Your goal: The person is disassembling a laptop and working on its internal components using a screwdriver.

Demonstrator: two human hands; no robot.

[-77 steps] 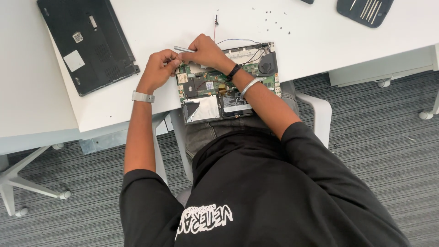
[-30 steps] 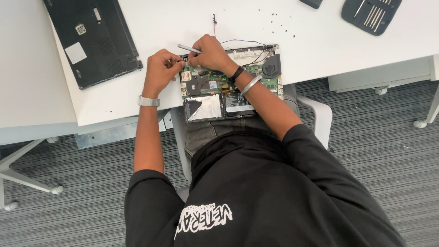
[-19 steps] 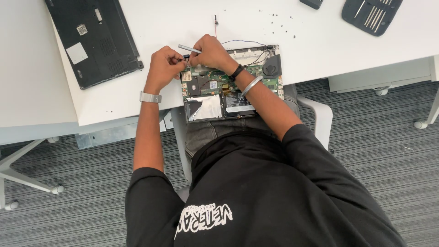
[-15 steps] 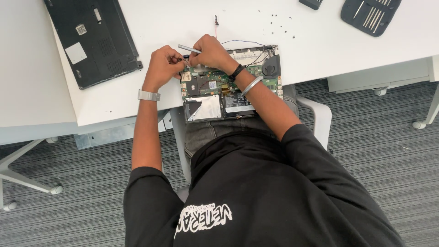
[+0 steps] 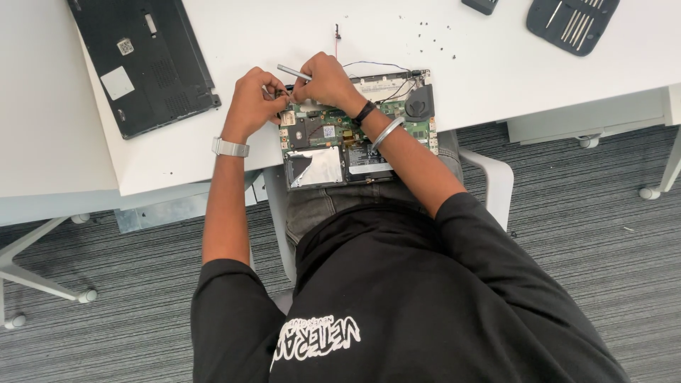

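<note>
An opened laptop with its green circuit board and silver foil patch exposed lies at the near edge of the white table, partly over my lap. My right hand, with a black band and a silver bangle on the wrist, grips a thin grey screwdriver over the laptop's far left corner. My left hand, a silver watch on its wrist, has its fingers curled and pinched on that same corner, right beside the screwdriver tip. What sits under the fingertips is hidden.
A black laptop bottom cover lies on the table to the far left. Several small screws are scattered behind the laptop. A black tool roll with bits and a small black object lie at the far right. White chair arm on my right.
Both hands stay at the laptop's far left corner with only small shifts. The screwdriver remains in the right hand.
</note>
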